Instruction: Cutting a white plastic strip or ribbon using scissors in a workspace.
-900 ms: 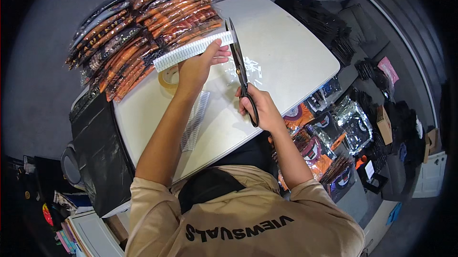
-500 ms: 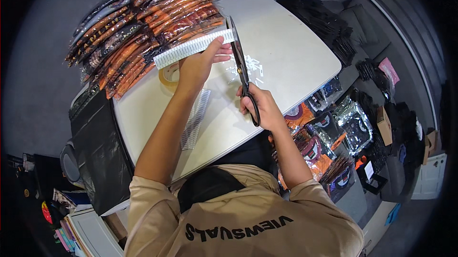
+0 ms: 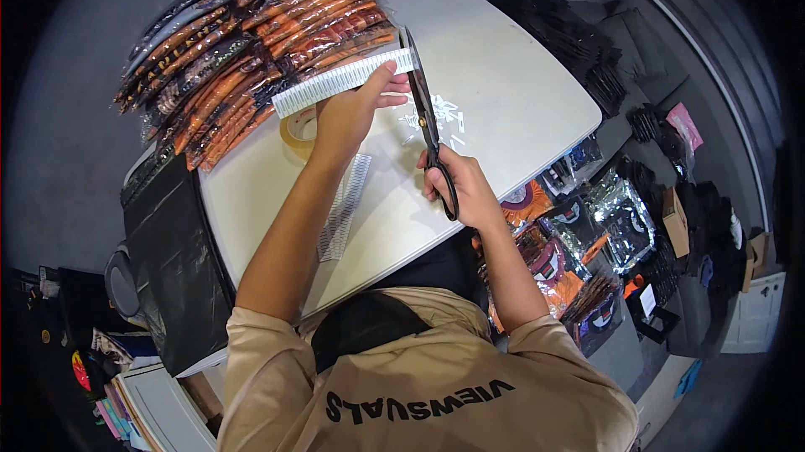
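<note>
A white tabletop (image 3: 495,58) spreads beneath the two hands of a person in a tan shirt (image 3: 470,360), which carries a line of bold black capitals, upside down in this view. At the far left, two piles of bagged garments (image 3: 319,24) in orange and black rise beside one another, pale lettering showing on some folds (too small to make out). More clear-bagged garments (image 3: 562,242), some orange, lie beyond the right edge. Black plastic (image 3: 180,259) covers a surface on the left.

Black scissors (image 3: 426,121) stand out over the tabletop, held in the right hand (image 3: 461,184), its fingers curled closed around the handles. The blades meet the right end of a white label strip (image 3: 335,84); whether paper lies between them cannot be told. The left hand (image 3: 350,121) grips that strip above the tabletop, thumb pressed on its face, the other fingers beneath, slightly spread and reaching toward the blades. Close rows of dark print (illegible here) run along it.

Another printed strip (image 3: 346,205) lies below, partly behind the left forearm. A roll of yellowish tape (image 3: 290,142) sits by the left wrist. Smallest are white snippets (image 3: 443,108), scattered near the blades.
</note>
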Motion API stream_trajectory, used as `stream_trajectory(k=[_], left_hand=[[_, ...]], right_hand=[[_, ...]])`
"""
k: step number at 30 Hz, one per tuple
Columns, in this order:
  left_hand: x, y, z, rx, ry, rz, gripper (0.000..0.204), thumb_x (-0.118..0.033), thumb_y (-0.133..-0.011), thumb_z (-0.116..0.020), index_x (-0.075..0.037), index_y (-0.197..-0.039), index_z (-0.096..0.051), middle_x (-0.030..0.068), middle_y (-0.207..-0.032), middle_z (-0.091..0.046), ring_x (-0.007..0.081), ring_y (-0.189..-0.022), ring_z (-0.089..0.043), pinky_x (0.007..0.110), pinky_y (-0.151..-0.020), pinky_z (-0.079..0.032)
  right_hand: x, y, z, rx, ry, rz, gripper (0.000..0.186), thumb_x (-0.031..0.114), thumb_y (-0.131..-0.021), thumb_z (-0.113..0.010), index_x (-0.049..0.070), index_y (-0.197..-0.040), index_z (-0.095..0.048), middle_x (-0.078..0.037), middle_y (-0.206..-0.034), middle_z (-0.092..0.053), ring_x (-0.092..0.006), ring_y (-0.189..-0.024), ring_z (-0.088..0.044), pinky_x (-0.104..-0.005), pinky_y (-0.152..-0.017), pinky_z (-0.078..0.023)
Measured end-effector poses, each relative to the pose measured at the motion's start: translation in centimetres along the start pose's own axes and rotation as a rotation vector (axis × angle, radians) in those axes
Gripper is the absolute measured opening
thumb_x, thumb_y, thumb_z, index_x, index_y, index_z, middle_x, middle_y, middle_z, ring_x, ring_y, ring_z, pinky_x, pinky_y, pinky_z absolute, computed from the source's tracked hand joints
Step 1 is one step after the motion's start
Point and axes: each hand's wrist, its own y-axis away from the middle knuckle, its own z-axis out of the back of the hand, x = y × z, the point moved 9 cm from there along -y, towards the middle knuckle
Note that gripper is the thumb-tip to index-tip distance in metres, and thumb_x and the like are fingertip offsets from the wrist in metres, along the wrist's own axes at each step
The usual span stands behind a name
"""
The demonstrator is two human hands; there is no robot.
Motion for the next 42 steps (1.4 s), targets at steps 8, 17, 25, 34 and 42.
stream_trajectory(k=[8, 17, 25, 34, 42], left_hand=[[0.16, -0.11, 0.07, 0.010, 0.023, -0.007, 0.032, -0.018, -0.098, -0.065, 0.009, -0.115, -0.065, 0.0201, -0.103, -0.072, 0.0251, -0.092, -0.072, 0.034, -0.081, -0.062], [0.18, -0.17, 0.08, 0.015, 0.023, -0.016, 0.032, -0.018, -0.098, -0.065, 0.009, -0.115, -0.066, 0.0197, -0.103, -0.072, 0.0247, -0.092, -0.072, 0.035, -0.081, -0.062], [0.06, -0.08, 0.12, 0.008, 0.028, -0.024, 0.031, -0.017, -0.098, -0.066, 0.009, -0.113, -0.066, 0.0187, -0.101, -0.072, 0.0245, -0.090, -0.072, 0.034, -0.080, -0.062], [-0.07, -0.10, 0.09, 0.002, 0.031, -0.030, 0.030, -0.017, -0.097, -0.067, 0.009, -0.113, -0.065, 0.0195, -0.100, -0.071, 0.0249, -0.090, -0.072, 0.035, -0.079, -0.062], [0.21, -0.23, 0.22, 0.012, 0.026, -0.024, 0.029, -0.016, -0.098, -0.065, 0.009, -0.114, -0.065, 0.0197, -0.101, -0.072, 0.0250, -0.091, -0.072, 0.035, -0.079, -0.063]], right_hand=[[0.09, -0.02, -0.05, 0.004, -0.004, -0.001, 0.029, 0.028, -0.102, -0.060, -0.001, -0.101, -0.059, -0.006, -0.066, -0.061, -0.0140, -0.060, -0.062, -0.0288, -0.057, -0.048], [0.36, 0.04, -0.13, 0.022, 0.057, 0.001, 0.032, 0.030, -0.105, -0.052, -0.001, -0.104, -0.059, -0.006, -0.066, -0.061, -0.0147, -0.060, -0.061, -0.0300, -0.059, -0.050], [0.35, 0.04, -0.12, 0.022, 0.052, -0.013, 0.030, 0.028, -0.105, -0.053, -0.001, -0.104, -0.059, -0.006, -0.066, -0.061, -0.0146, -0.060, -0.061, -0.0299, -0.059, -0.050], [0.16, 0.06, 0.02, -0.005, 0.023, -0.028, 0.029, 0.029, -0.102, -0.060, -0.001, -0.100, -0.059, -0.007, -0.065, -0.061, -0.0151, -0.059, -0.062, -0.0298, -0.058, -0.049], [0.15, 0.03, 0.02, -0.008, 0.039, -0.044, 0.030, 0.029, -0.103, -0.059, 0.000, -0.098, -0.059, -0.007, -0.065, -0.061, -0.0153, -0.059, -0.062, -0.0300, -0.057, -0.048]])
